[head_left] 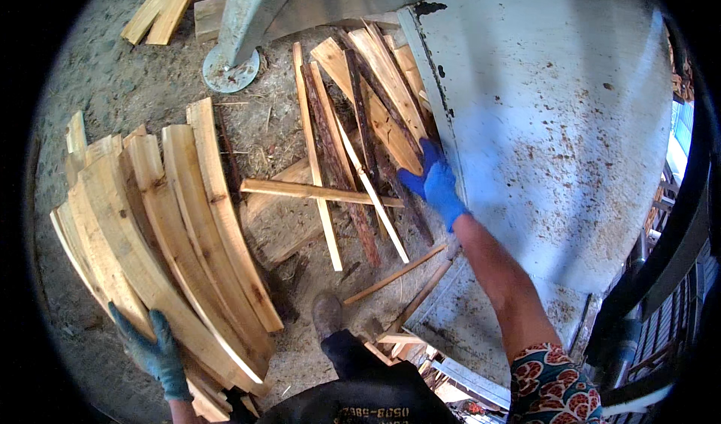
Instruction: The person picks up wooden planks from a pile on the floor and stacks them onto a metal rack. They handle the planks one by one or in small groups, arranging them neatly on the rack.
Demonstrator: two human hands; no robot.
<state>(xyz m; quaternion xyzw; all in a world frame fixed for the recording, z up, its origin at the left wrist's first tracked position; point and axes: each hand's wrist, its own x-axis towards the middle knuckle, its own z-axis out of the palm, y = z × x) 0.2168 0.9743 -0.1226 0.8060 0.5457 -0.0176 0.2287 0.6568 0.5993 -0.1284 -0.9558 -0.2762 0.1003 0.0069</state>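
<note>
My left hand (154, 353), in a worn blue-green glove, lies with thumb and fingers spread on a stack of long pale wooden boards (146, 221) at the left. My right hand (438, 180), in a bright blue glove, reaches forward beside the pale metal panel. Its thumb and fingers are apart, at the near end of a wooden slab (390, 135); I cannot tell how firmly it touches the wood. Around it lie loose narrow strips, some with dark bark (347, 191). One strip (319, 192) lies crosswise over the others.
A large scuffed metal panel (548, 123), strewn with sawdust, fills the right side. A metal leg with a round foot (230, 69) stands at the top. More boards (167, 7) lie behind it. My shoe (327, 315) is between the piles, near a thin stick (394, 275).
</note>
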